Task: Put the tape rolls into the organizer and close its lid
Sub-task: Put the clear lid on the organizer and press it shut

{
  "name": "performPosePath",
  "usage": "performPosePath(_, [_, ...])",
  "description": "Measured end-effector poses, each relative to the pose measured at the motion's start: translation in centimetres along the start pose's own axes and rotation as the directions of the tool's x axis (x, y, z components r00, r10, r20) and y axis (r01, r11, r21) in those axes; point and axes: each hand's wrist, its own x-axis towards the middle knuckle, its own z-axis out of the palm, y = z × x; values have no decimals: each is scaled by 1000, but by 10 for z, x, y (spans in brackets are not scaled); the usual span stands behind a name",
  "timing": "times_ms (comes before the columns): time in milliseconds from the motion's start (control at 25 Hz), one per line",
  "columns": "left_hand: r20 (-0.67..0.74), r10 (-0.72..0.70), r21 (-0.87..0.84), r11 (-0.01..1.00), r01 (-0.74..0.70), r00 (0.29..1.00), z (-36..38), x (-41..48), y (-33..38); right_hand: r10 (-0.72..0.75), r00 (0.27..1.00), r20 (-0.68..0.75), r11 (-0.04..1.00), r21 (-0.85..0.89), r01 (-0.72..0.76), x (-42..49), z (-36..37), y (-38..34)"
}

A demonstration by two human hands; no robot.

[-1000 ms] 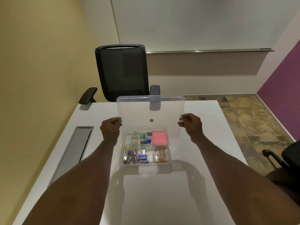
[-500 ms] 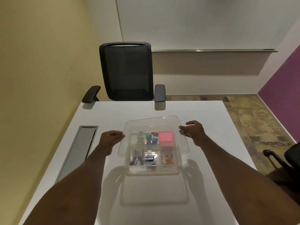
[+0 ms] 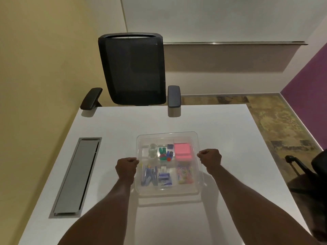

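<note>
The clear plastic organizer [image 3: 167, 192] stands on the white table in front of me. Its clear lid [image 3: 177, 136] lies flat on top of it. Through the lid I see clear tape rolls [image 3: 152, 150] in the back left compartment. My left hand [image 3: 126, 167] is curled at the lid's left edge. My right hand [image 3: 210, 158] is curled at the lid's right edge. Both hands pinch the rim with their fingertips.
Pink sticky notes [image 3: 182, 151], coloured clips [image 3: 165, 154], pens and paper clips fill the other compartments. A grey cable hatch [image 3: 76, 175] is set into the table [image 3: 123, 128] at the left. A black office chair [image 3: 132, 68] stands beyond the far edge; another chair [image 3: 316, 165] is at the right.
The lid, held upright above the organizer by both hands, has come down flat onto it. Both hands moved lower and nearer along its sides, fingers now curled.
</note>
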Motion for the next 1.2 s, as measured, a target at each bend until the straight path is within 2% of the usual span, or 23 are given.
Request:
performPosePath(160, [-9, 32, 130, 991, -31, 999, 12, 9, -9, -10, 1000, 9, 994, -108, 11, 9, 17, 11])
performPosePath(360, [-29, 42, 214, 976, -35, 999, 22, 15, -16, -1, 1000, -5, 984, -177, 0, 17, 34, 17])
performPosePath(1040, [-32, -16, 218, 976, 23, 999, 29, 34, -13, -1, 1000, 11, 979, -203, 3, 34, 46, 16])
performPosePath(1200, [-31, -61, 161, 985, 65, 998, 28, 36, -15, 5, 1000, 21, 980, -199, -1, 36, 45, 16])
